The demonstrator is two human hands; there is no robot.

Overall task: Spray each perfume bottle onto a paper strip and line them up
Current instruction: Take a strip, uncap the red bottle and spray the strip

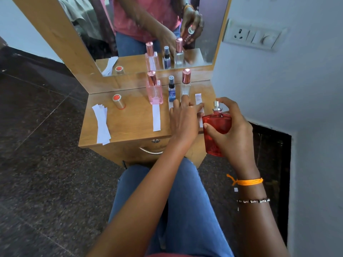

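Across the middle of the frame sits a small wooden worktop (130, 125) below a mirror (148, 34), and most of the risk comes from how crowded its right-hand end is.

At centre right the right hand (235, 130) grips a red bottle (217, 134) with its cap off, forefinger curled over the nozzle, held just off the worktop's right edge. If the nozzle points wide, the mist would likely land on the neighbouring strips and mix the scents — or miss the paper altogether.

Just left of it the left hand (185, 119) lies flat with fingers spread, pinning the rightmost paper strip (198, 98); it covers much of that strip, so the spray may wet the fingers instead.

Behind the hands stand a pink bottle (155, 89), a small dark spray bottle (171, 89) and a slim clear bottle (185, 83) — the left fingertips touch or nearly touch the clear one, and a nudge could tip it.

A sprayed-looking strip (156, 117) lies before the pink bottle. At centre left, spare strips (101, 123) overhang the front edge and could slide off; the loose red cap (118, 101) could roll.
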